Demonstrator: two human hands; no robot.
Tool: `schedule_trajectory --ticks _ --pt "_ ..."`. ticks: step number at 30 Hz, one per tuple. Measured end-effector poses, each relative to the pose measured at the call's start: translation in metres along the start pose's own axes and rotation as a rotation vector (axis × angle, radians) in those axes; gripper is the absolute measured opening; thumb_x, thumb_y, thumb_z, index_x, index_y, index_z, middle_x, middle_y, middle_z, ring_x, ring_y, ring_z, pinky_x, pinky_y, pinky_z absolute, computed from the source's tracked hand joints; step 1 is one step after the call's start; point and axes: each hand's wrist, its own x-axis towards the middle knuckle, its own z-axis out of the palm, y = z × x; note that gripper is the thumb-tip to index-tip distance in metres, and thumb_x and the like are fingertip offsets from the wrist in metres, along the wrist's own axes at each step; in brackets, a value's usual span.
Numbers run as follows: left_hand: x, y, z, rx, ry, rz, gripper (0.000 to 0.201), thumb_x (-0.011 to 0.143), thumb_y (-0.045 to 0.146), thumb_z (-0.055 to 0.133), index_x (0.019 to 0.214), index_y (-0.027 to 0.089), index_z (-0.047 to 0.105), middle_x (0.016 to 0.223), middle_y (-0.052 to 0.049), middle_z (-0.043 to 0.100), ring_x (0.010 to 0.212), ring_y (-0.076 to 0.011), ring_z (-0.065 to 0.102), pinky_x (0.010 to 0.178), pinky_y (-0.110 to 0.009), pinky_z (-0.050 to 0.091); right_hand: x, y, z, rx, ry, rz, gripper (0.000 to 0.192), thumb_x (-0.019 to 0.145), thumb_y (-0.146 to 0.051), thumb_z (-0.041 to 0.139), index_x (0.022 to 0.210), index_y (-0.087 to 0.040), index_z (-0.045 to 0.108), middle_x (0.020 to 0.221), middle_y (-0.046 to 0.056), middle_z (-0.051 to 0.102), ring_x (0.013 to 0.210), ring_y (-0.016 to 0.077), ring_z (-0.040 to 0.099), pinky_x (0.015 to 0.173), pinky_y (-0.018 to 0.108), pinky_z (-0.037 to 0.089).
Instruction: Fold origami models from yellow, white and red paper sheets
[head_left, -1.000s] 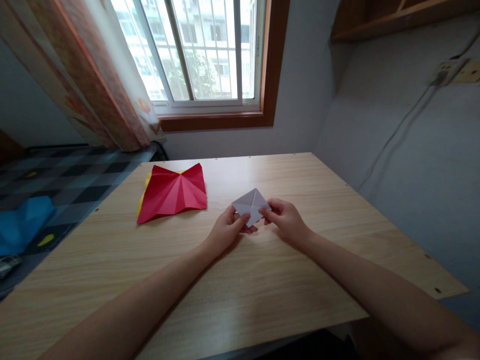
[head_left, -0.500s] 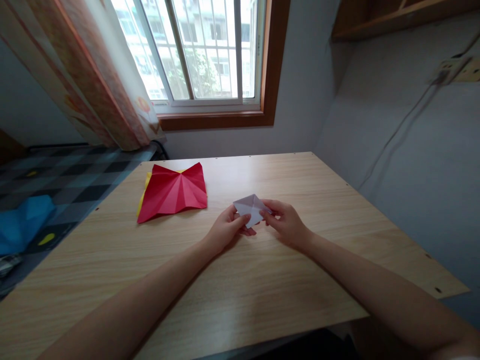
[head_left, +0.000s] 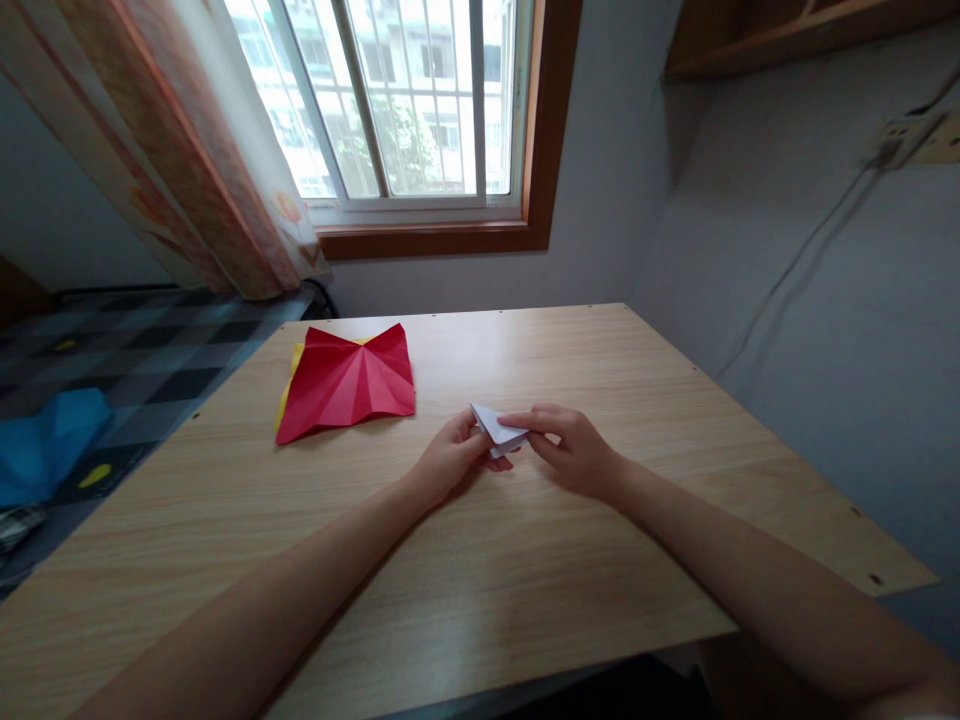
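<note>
A small piece of folded white paper is held between both hands above the middle of the table. My left hand grips its left side, thumb on top and fingers beneath. My right hand has its right corner pinched, with the index finger stretched across the upper flap and the thumb below. Layers of the paper show as a thin gap along its lower edge. The fingertips under the paper are partly hidden.
Creased red paper lies at the back left of the wooden table, over yellow paper. Blue paper rests on a checked bed to the left. A window is ahead; a wall runs along the right.
The far point of the white paper has been folded down toward me, so the paper is now a smaller shape. My right index finger has moved left onto the flap.
</note>
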Motion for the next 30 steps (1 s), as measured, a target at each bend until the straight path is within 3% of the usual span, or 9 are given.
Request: schedule_trajectory --ticks 5,14,19,22,27,30 --pt "0.000 0.002 0.000 -0.014 0.003 -0.021 0.033 0.076 0.034 0.073 0.097 0.014 0.060 0.087 -0.008 0.073 0.067 -0.0165 0.069 0.062 -0.026 0.053 0.000 0.000 -0.001 0.001 -0.069 -0.009 0.046 0.087 -0.007 0.047 0.126 -0.026 0.062 0.088 0.003 0.065 0.075 0.0133 0.056 0.071 0.027 0.043" --pt "0.000 0.008 -0.004 -0.086 -0.081 -0.064 0.031 0.069 0.018 0.057 0.099 0.013 0.060 0.091 -0.009 0.073 0.074 -0.0194 0.071 0.060 -0.026 0.054 0.000 0.000 -0.001 0.011 -0.048 -0.019 0.044 0.086 -0.006 0.046 0.123 -0.020 0.063 0.087 0.004 0.063 0.077 0.0144 0.056 0.073 0.028 0.045" --pt "0.000 0.007 -0.003 -0.052 -0.097 -0.048 0.031 0.078 0.034 0.065 0.100 0.014 0.059 0.095 -0.010 0.072 0.074 -0.0192 0.070 0.060 -0.026 0.054 0.000 -0.004 -0.004 0.014 -0.065 -0.047 0.043 0.086 -0.009 0.046 0.124 -0.018 0.063 0.087 0.005 0.063 0.077 0.0158 0.056 0.072 0.030 0.045" --pt "-0.001 0.005 -0.001 0.014 -0.067 -0.014 0.040 0.075 0.041 0.074 0.099 0.014 0.058 0.092 -0.009 0.073 0.072 -0.0169 0.070 0.059 -0.023 0.053 0.001 -0.007 -0.002 0.019 -0.053 -0.054 0.037 0.089 -0.014 0.047 0.121 -0.018 0.065 0.086 0.005 0.063 0.076 0.0158 0.057 0.073 0.030 0.046" --pt "-0.002 0.005 0.001 0.049 -0.025 0.015 0.044 0.073 0.044 0.076 0.098 0.014 0.056 0.088 -0.008 0.073 0.070 -0.0160 0.069 0.059 -0.023 0.052 0.002 -0.006 0.006 0.181 0.047 0.131 0.030 0.094 -0.028 0.050 0.121 -0.021 0.061 0.089 0.004 0.066 0.076 0.0150 0.060 0.070 0.029 0.047" --pt "-0.003 0.005 0.001 0.072 0.016 0.042 0.043 0.074 0.042 0.076 0.099 0.014 0.055 0.089 -0.007 0.072 0.069 -0.0156 0.069 0.060 -0.024 0.053 0.004 -0.003 0.007 0.271 0.109 0.275 0.027 0.093 -0.038 0.053 0.112 -0.019 0.059 0.072 -0.001 0.061 0.063 0.0133 0.057 0.061 0.026 0.044"
